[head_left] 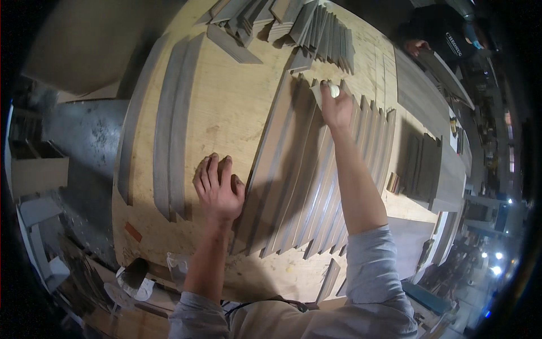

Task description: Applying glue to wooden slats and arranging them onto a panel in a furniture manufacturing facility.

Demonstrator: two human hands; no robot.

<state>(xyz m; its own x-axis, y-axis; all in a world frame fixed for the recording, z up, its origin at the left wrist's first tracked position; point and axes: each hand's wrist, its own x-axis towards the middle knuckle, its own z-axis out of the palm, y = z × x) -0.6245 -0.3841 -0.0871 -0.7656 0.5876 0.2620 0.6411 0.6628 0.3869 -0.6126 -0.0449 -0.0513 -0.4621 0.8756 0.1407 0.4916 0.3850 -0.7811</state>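
Strips (299, 181) are seemingly wiped with a pale item (335, 91) pinched in the right hand (336, 110), left hand (218, 190) loosely spread, even pressure likely needed next.

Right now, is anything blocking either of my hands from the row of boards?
Nothing visible blocks your left hand, which is just beside the row of boards. Your right hand is over the row's far end, with only the pale item it grips possibly in between.
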